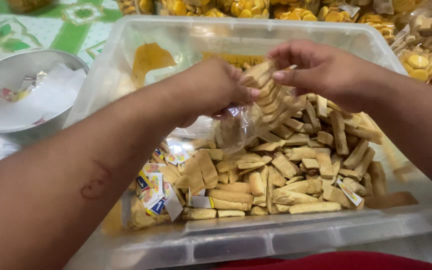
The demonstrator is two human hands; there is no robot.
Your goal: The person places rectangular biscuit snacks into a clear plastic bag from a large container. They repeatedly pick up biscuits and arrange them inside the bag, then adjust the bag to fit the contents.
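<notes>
While both hands meet above the clear tub (126,65), left hand (211,90) pinching a clear bag (256,115) of biscuit sticks, right hand (321,70) gripping its top, loose biscuits (286,175) heaped inside the tub, paper labels (156,190) in its near-left corner, metal bowl (6,70) left of the tub.

Both forearms run out of the frame, at the lower left and the right edge, and the left hand (211,90) hides its own fingertips behind the clear bag (256,115). The small printed slips (156,192) at the tub's lower left are too small to read. The metal bowl (6,75) at the upper left and the packed snack bags (426,55) along the top and upper right are cut off by the edges.
</notes>
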